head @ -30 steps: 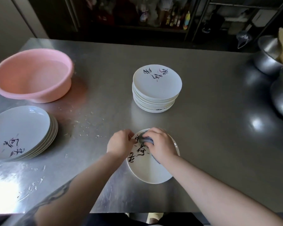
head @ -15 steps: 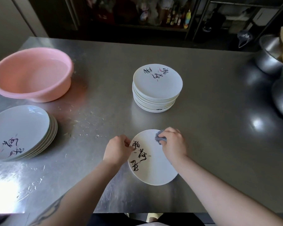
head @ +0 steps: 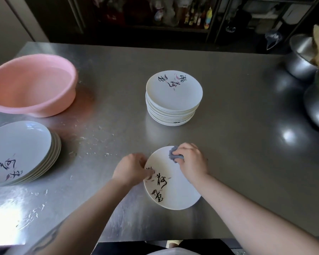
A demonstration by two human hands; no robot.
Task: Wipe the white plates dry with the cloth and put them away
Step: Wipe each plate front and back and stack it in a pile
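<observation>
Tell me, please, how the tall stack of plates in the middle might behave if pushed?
The tall stack of plates probably feels heavy. Its plates sit slightly offset, so upper ones may shift. On the smooth steel table it would likely slide, not tip.

The left hand (head: pixel 132 168) grips the rim of a white plate (head: pixel 173 192) on the steel table (head: pixel 238 144); the right hand (head: pixel 191 161) presses a grey cloth (head: pixel 173 155) on its far edge.

The brushed stainless-steel desk (head: pixel 228 126) shines with bright glare patches. The round white glazed ceramic plate (head: pixel 175 194) with black brush lettering looks smooth and glossy. The crumpled grey-blue cloth (head: pixel 173 155) looks soft and matt. The pink plastic basin (head: pixel 35 100) has a dull sheen.
</observation>
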